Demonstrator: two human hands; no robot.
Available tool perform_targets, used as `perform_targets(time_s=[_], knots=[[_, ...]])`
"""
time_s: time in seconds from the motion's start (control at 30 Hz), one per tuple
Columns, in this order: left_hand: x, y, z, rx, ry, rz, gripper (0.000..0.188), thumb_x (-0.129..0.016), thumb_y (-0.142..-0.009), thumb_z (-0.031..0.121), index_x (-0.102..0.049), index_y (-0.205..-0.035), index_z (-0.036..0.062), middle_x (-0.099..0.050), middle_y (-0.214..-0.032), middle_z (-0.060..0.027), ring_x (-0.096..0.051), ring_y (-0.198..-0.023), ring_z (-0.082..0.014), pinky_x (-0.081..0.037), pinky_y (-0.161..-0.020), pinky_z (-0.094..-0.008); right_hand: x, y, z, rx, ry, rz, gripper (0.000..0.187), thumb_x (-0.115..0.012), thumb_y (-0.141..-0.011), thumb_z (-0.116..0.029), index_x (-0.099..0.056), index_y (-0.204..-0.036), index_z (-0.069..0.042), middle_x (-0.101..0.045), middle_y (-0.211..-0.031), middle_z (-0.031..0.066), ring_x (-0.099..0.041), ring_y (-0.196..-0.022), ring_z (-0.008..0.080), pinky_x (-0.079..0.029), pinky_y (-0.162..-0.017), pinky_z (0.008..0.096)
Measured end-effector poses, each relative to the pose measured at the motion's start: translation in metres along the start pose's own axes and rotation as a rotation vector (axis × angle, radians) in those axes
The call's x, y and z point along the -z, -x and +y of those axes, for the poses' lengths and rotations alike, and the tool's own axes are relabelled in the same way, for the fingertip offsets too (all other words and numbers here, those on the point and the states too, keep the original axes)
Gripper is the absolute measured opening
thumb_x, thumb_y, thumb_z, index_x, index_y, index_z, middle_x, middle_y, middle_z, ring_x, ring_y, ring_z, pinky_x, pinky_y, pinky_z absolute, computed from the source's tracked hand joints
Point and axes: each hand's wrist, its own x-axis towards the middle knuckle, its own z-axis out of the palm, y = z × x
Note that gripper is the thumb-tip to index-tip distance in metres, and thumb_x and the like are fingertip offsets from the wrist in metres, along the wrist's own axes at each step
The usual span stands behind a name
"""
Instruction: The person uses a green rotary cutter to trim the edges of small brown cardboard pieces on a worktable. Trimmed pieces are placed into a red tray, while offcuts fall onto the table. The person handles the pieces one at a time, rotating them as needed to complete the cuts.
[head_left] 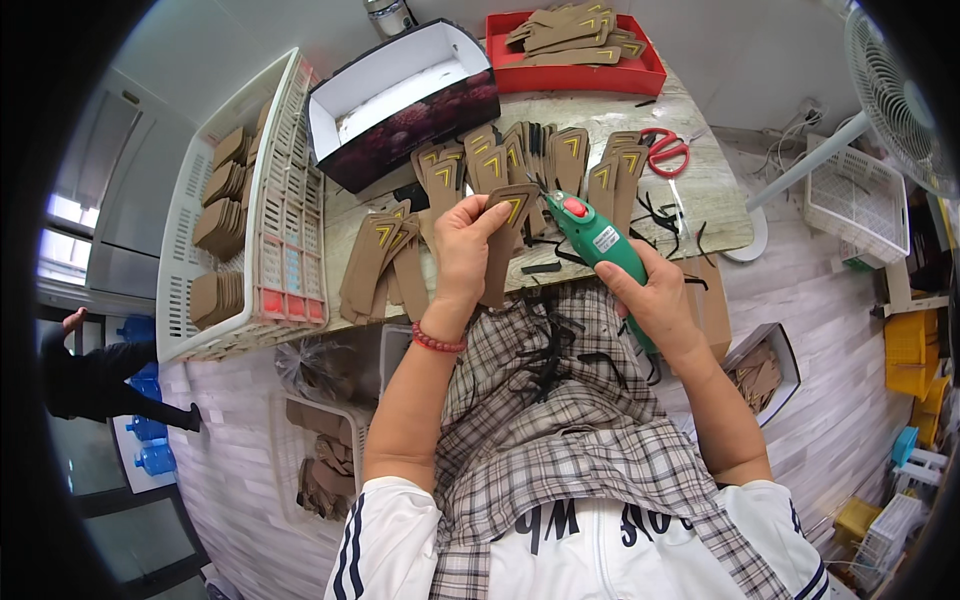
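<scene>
Our left hand (464, 242) pinches a flat, matte brown piece (503, 245); our right hand (658, 300) wraps a rounded green plastic tool (614, 250). We cannot clearly make out its tip.

Stacked pieces (568, 160) lie on the desk (716, 192) between a crate (290, 220) at left and scissors (660, 148) at right, with a box (415, 128) and tray (575, 80) behind.

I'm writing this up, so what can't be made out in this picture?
In the head view:
Green tool: part covered by the right hand; tip too small to make out.
Brown piece: part of one edge hidden by the left hand.
Silver thing: cut off by the top edge.
Fan: cut off by the right rim.
</scene>
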Motion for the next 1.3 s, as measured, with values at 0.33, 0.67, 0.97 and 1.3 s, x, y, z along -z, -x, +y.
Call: perform_targets(time_s=[0.33,0.67,0.97,1.3], knots=[[0.025,-0.016,0.032,0.117,-0.259,-0.181,0.005,-0.067,-0.085,0.006,-0.068,-0.085,0.0012,-0.064,-0.076,0.003,-0.053,-0.064,-0.0016,-0.042,-0.058,-0.018,0.012,0.0,-0.004,0.028,0.141,-0.081,0.036,-0.073,-0.084,-0.031,-0.064,-0.1,0.0,-0.059,-0.066,0.0029,-0.054,-0.053,0.008,-0.044,-0.049,0.0253],[0.037,-0.023,0.049,0.144,-0.436,-0.313,0.006,-0.069,-0.084,0.006,-0.068,-0.084,0.0003,-0.063,-0.074,0.0032,-0.053,-0.063,-0.002,-0.043,-0.057,-0.019,0.016,0.001,-0.001,0.126,0.231,-0.131,0.042,-0.075,-0.081,-0.036,-0.064,-0.099,0.0,-0.063,-0.075,0.01,-0.059,-0.066,0.016,-0.048,-0.063,0.0306],[0.036,-0.022,0.053,0.216,-0.503,-0.396,0.006,-0.069,-0.083,0.006,-0.069,-0.085,0.0005,-0.062,-0.073,0.0035,-0.053,-0.065,-0.0031,-0.043,-0.06,-0.0199,0.015,0.001,0.002,0.169,0.254,-0.15,0.043,-0.076,-0.08,-0.037,-0.064,-0.101,-0.001,-0.065,-0.077,0.0109,-0.063,-0.068,0.0171,-0.05,-0.064,0.0317],[0.071,-0.046,0.05,-0.243,-0.621,0.169,0.012,-0.07,-0.081,0.007,-0.066,-0.091,0.0016,-0.064,-0.08,0.0002,-0.058,-0.069,-0.0064,-0.045,-0.06,-0.0198,0.008,0.003,0.008,0.046,0.127,-0.05,0.038,-0.074,-0.084,-0.03,-0.063,-0.105,0.0,-0.063,-0.073,0.0051,-0.058,-0.063,0.0089,-0.047,-0.057,0.0265]])
